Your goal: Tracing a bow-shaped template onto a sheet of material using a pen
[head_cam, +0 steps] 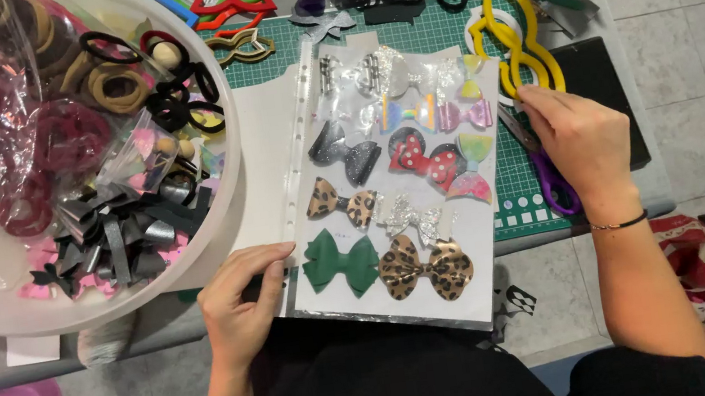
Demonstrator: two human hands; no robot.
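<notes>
On the clear sleeve (pixel 475 300), the bow (pixel 340 263) at seven o'clock is plain dark green. The bow beside it (pixel 426 268) has a brown leopard pattern. The middle bow (pixel 425 157) is red with white dots. The cutter (pixel 516 42) at one o'clock is yellow, and the mat (pixel 413 36) is green with a white grid.

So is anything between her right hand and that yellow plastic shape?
Nothing visible. The right hand already has its fingertips on the lower end of the yellow plastic shape, which lies on the green mat beside the clear sleeve of bows. The left hand holds that sleeve's near corner.
</notes>
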